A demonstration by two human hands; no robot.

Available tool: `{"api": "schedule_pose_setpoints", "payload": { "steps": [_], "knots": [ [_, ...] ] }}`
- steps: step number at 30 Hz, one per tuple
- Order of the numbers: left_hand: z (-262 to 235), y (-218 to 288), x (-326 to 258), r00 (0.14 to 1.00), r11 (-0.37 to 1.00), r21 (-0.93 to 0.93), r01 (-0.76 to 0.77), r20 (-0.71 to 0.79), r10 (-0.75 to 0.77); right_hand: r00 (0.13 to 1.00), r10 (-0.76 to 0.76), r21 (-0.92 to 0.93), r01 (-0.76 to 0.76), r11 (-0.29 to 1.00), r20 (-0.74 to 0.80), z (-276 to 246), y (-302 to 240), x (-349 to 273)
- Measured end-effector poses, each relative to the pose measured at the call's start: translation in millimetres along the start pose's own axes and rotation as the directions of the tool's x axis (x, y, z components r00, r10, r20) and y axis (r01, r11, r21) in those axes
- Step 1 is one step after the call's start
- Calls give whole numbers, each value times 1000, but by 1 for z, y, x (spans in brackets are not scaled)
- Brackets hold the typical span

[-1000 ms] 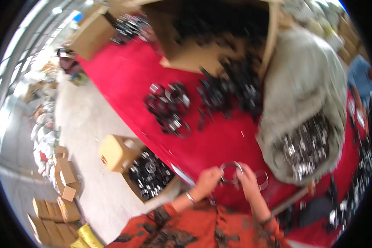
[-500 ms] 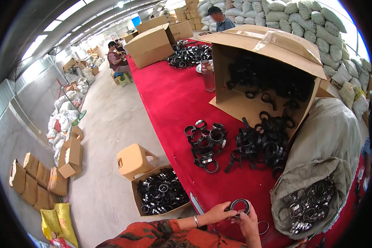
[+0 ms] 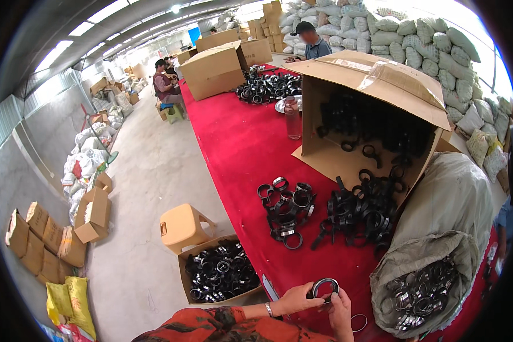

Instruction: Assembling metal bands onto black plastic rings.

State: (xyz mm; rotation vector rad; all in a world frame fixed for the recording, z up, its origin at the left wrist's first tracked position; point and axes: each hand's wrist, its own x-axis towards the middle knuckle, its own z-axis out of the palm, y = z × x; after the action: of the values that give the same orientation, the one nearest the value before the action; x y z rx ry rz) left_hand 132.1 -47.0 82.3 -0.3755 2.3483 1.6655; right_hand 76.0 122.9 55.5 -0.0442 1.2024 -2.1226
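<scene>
Over the near edge of the red-covered table [image 3: 233, 154], my left hand [image 3: 298, 298] and my right hand [image 3: 340, 312] grip one black ring with a silvery metal band [image 3: 325, 281] between them. My left fingers close on its left side and my right fingers on its right side. Beside my right hand, a thin metal ring [image 3: 359, 323] lies on the red cloth. A loose group of black rings with metal bands [image 3: 285, 211] sits farther up the table. Right of it, a heap of black rings with tabs [image 3: 359, 211] spills from a tipped cardboard box [image 3: 376, 71].
At the right, an open woven sack [image 3: 444, 194] holds metal rings. A carton [image 3: 185, 279] full of black rings stands on the floor beside a tan stool [image 3: 182, 228]. A bottle [image 3: 292, 119] stands near the box. Two people [image 3: 313, 43] sit or stand farther off.
The black ring has tilted more upright and moved slightly left and up in my hands. The view has shifted a little; both hands still hold the ring.
</scene>
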Motion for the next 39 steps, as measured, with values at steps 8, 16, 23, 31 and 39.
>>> {"api": "schedule_pose_setpoints", "payload": {
  "steps": [8, 16, 23, 31, 39],
  "knots": [
    [-17, 25, -4, 997, 996, 56, -73, 4, 72, 989, -134, -103, 140, 985, 67, 9, -8, 4],
    [-37, -1, 10, 960, 915, -303, 268, 168, -225, 794, -542, -857, 459, 236, 276, 55, -29, 5],
    [-51, -15, 16, 979, 910, -402, 103, 202, -22, 794, -446, -845, 516, 138, 413, 69, -38, 11],
    [-96, -53, 12, 979, 914, 356, -195, 10, 205, 744, -456, -849, 525, -53, 488, 66, -53, 23],
    [-98, -30, 22, 992, 943, -319, 98, 110, -66, 702, -485, -806, 591, -12, 522, 70, -46, 43]
  ]
}}
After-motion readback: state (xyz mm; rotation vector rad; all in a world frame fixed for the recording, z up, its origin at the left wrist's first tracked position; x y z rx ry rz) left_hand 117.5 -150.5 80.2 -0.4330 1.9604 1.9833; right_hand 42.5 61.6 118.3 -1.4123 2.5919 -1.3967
